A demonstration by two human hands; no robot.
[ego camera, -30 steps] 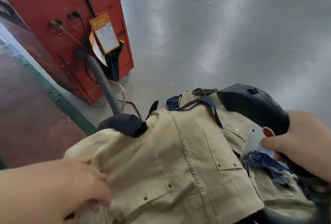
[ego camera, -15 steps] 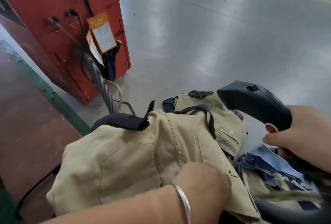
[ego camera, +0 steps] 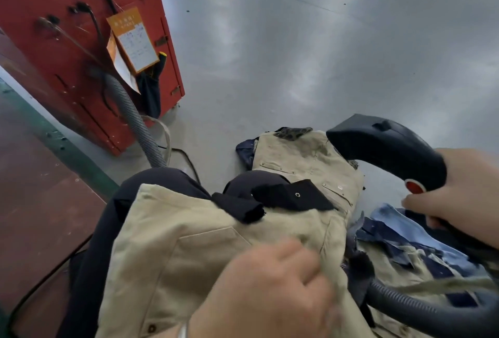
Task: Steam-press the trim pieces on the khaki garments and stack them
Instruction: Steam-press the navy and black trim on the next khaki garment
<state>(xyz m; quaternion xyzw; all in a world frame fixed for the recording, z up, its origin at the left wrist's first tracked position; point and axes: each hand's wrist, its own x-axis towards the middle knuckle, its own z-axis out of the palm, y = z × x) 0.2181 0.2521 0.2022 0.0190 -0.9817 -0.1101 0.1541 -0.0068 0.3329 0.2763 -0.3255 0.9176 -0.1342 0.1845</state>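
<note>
A khaki garment (ego camera: 172, 254) lies across my dark-trousered lap, with black trim pieces (ego camera: 286, 198) at its upper edge. My left hand (ego camera: 270, 289) rests low on the garment with curled fingers gripping the cloth near its right seam; the hand is blurred. My right hand (ego camera: 456, 197) grips the handle of a dark steam iron (ego camera: 386, 148), thumb near its red button, held above the floor to the right. Beyond my knees, another khaki garment (ego camera: 305, 159) lies on the floor.
More khaki and blue denim pieces (ego camera: 405, 243) are piled at the right, crossed by the iron's grey hose (ego camera: 421, 308). A red machine cabinet (ego camera: 67, 27) with an orange tag and a corrugated hose (ego camera: 135, 121) stands at the left. The grey floor (ego camera: 324, 54) stretches ahead.
The garment has been pulled toward me and turned, so the black trim now lies on top. My left hand moved right along the cloth. The iron stayed almost still.
</note>
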